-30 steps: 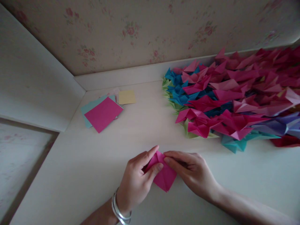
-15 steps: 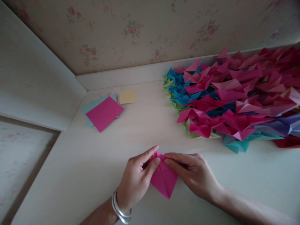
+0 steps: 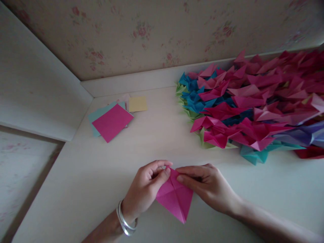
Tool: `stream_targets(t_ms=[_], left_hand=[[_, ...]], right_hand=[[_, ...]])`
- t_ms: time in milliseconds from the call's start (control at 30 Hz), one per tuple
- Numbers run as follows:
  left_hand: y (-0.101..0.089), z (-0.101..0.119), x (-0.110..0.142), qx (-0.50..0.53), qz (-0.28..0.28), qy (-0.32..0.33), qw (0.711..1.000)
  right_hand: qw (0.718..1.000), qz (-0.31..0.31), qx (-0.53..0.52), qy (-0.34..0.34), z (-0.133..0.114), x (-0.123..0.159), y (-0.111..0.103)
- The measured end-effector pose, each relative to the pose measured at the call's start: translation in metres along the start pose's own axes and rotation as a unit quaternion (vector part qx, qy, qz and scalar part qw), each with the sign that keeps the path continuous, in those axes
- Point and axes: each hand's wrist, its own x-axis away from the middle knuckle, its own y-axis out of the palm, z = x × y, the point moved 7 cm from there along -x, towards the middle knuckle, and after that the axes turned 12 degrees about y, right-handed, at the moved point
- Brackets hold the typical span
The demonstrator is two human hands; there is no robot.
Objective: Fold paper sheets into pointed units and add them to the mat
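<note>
A pink sheet of origami paper, folded and marked by crossing creases, is held between my two hands just over the white table. My left hand, with silver bangles at its wrist, pinches the upper left edge between thumb and forefinger. On the opposite side my right hand pinches the upper right edge near the top corner. The lower corner of the paper points toward me. Parts of its side edges are hidden beneath my fingers.
At the right, a large heap of folded paper pieces in pink, blue, green and purple lies along the wall. Toward the left back are a magenta stack of paper, pale blue sheets and a yellow square. A white panel bounds the left side.
The pink paper has spread wider, and its lower corner has come nearer to me. My left hand has shifted slightly left, its forefinger now more bent. The right hand stays nearly in place.
</note>
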Motion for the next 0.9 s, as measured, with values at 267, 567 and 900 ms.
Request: stream_targets(t_ms=[267,567,900], left_hand=[[-0.005,0.011,0.0,-0.045,0.016,0.033,0.998],[0.0,0.014,0.004,-0.084,-0.004,0.056,0.995],[0.005,0.02,0.006,-0.147,-0.011,0.1,0.984]], right_hand=[[0.987,-0.071,-0.138,0.05,0.009,-0.002,0.009],[0.971,-0.126,-0.186,0.088,0.018,-0.004,0.017],[0.963,-0.148,-0.2,0.101,0.017,-0.004,0.022]])
